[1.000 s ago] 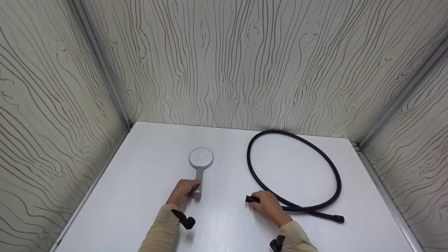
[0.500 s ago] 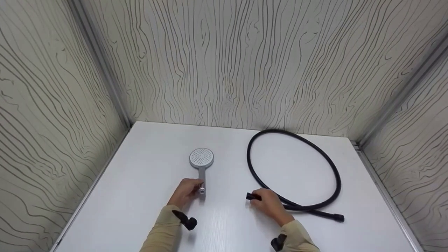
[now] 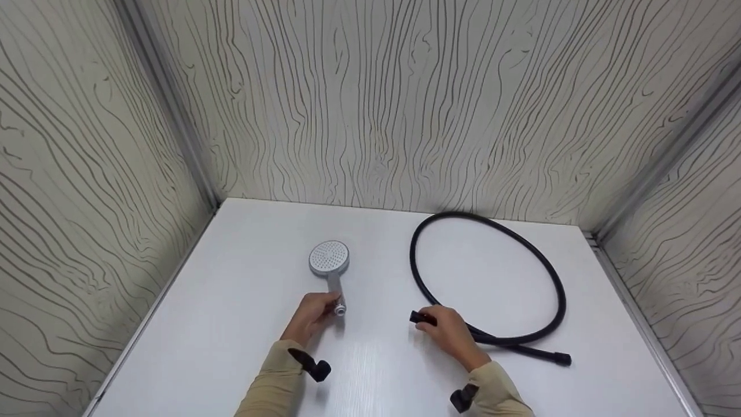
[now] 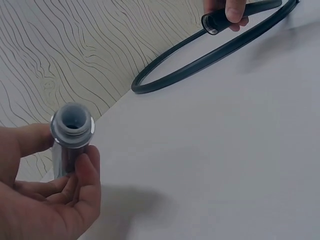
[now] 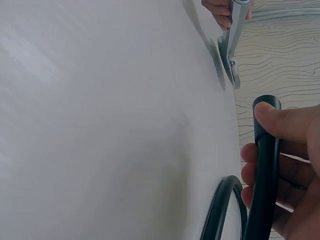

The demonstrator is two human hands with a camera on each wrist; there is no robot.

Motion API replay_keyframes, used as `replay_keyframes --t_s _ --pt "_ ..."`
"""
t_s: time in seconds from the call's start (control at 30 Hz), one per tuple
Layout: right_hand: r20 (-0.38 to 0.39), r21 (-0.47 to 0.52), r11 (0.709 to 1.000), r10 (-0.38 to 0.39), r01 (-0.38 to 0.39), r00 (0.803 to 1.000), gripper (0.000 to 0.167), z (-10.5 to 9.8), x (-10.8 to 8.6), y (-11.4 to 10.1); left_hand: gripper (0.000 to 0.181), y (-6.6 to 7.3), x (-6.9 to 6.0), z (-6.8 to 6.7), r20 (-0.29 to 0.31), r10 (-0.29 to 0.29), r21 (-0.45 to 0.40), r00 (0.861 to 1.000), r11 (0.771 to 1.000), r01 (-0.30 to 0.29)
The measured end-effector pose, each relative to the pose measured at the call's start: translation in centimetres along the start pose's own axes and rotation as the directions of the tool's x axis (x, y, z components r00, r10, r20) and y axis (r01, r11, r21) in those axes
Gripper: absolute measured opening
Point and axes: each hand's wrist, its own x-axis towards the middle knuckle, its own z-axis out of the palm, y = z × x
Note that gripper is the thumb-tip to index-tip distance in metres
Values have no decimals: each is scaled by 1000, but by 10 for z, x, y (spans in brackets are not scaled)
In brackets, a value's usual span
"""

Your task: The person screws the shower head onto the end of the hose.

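Note:
My left hand (image 3: 311,317) grips the grey handle of a shower head (image 3: 329,257), whose round white face points up. In the left wrist view the threaded end (image 4: 73,125) of the handle shows its round opening, between thumb and fingers of the left hand (image 4: 55,185). My right hand (image 3: 450,335) pinches one end of a black hose (image 3: 560,284); its open socket (image 4: 216,23) shows in the left wrist view. In the right wrist view the thumb of the right hand (image 5: 295,150) lies on the black end piece (image 5: 266,102). Handle and hose end are apart.
The hose lies in a large loop on the right of the white table (image 3: 243,278), its other end (image 3: 562,359) towards the right front. Wood-patterned panels (image 3: 370,104) stand behind and at both sides.
The left hand has raised and tilted the shower head, its threaded end moving slightly right. The right hand has moved the hose end slightly up the view.

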Motion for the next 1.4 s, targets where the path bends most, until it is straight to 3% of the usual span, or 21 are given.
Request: replay_keyframes --t_s 0.3,0.5,0.87,1.17,1.4 --pt "-59 27 1000 0 1 998 17 -7 2 -4 24 3 -2 9 0 47 -7 999 999 -47" --pt "-66 36 999 -1 4 998 18 -8 0 -7 30 5 -8 14 25 39 -16 999 999 -38" --pt "-79 76 997 9 -3 997 16 -12 1 -10 38 8 -20 21 53 91 -39 994 995 -89" --pt "-75 171 985 43 -30 996 18 -18 2 -15 36 9 -28 27 70 135 -70 988 989 -130" --pt "-87 178 983 54 -38 995 19 -21 3 -20 35 12 -33 32 71 148 -68 986 987 -143"
